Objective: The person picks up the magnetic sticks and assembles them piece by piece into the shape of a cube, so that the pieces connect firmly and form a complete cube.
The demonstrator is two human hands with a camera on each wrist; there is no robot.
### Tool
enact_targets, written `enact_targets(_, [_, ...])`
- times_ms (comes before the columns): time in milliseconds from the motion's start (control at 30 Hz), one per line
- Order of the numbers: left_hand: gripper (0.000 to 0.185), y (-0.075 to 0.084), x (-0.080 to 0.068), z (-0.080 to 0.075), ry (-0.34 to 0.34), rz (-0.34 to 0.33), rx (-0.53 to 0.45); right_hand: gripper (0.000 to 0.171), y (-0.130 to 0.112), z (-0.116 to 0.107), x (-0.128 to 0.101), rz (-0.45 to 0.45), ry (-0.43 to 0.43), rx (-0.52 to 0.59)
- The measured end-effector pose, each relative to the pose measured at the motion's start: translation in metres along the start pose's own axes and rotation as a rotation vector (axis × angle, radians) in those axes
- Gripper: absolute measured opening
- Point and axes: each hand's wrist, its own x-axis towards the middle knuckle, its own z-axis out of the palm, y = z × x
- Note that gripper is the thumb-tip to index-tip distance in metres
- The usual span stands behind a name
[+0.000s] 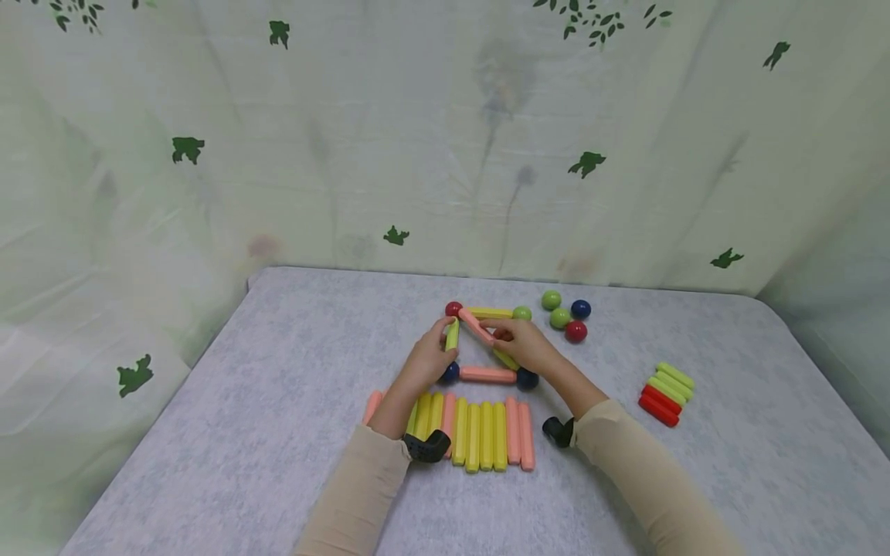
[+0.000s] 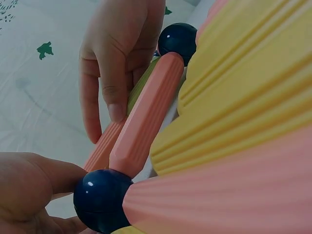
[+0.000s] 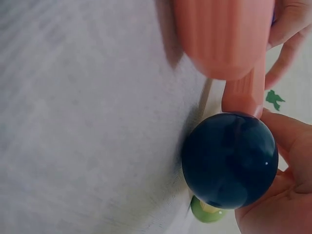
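A square frame of sticks and balls lies flat on the grey table [image 1: 278, 401]. Its corners are a red ball [image 1: 453, 309], a green ball [image 1: 522, 313] and two dark blue balls [image 1: 450, 374] [image 3: 229, 161]. My left hand [image 1: 443, 333] pinches the frame's left yellow-green stick [image 1: 452, 335]. My right hand [image 1: 495, 334] pinches a pink stick [image 1: 476, 325] that lies slantwise from the red ball across the frame. A yellow stick [image 1: 490, 313] forms the top side and another pink stick [image 1: 487, 374] [image 2: 146, 117] the bottom side. The right side is partly hidden under my right hand.
A row of several pink and yellow sticks [image 1: 480, 434] lies just in front of the frame, between my forearms. Several loose balls [image 1: 566, 316] sit to the frame's right. A small pile of green and red sticks [image 1: 665, 392] lies further right. A leaf-print curtain hangs behind the table.
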Motion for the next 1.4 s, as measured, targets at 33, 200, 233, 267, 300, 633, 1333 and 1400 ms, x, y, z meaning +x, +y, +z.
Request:
enact_targets(33, [0.054, 0.000, 0.000, 0.000, -0.002, 0.003, -0.002, 0.037, 0.000, 0.000, 0.000, 0.003, -0.002, -0.005])
enact_targets(200, [0.054, -0.001, 0.000, 0.000, -0.011, 0.015, -0.010, 0.036, -0.002, 0.000, 0.000, 0.002, -0.008, -0.020])
enact_targets(233, [0.053, -0.001, 0.000, 0.000, -0.013, 0.014, -0.008, 0.035, -0.002, 0.000, 0.000, -0.004, -0.008, -0.027])
enact_targets(267, [0.054, -0.001, 0.000, 0.000, -0.014, 0.011, -0.007, 0.036, -0.002, 0.000, 0.000, -0.005, -0.011, -0.030])
enact_targets(300, [0.054, -0.001, 0.000, 0.000, -0.016, 0.007, -0.007, 0.036, -0.003, 0.000, 0.000, -0.006, -0.015, -0.031])
enact_targets(633, [0.056, -0.001, 0.000, -0.002, -0.036, -0.013, -0.025, 0.035, -0.006, 0.000, 0.000, 0.020, -0.032, -0.082])
enact_targets(1333, [0.050, 0.002, -0.023, -0.040, 0.113, 0.198, 0.000, 0.044, 0.020, -0.048, -0.029, -0.073, 0.227, 0.065])
enact_targets(1400, [0.049, -0.003, -0.032, -0.049, 0.136, 0.266, -0.001, 0.045, 0.031, -0.054, -0.036, -0.076, 0.281, 0.066])
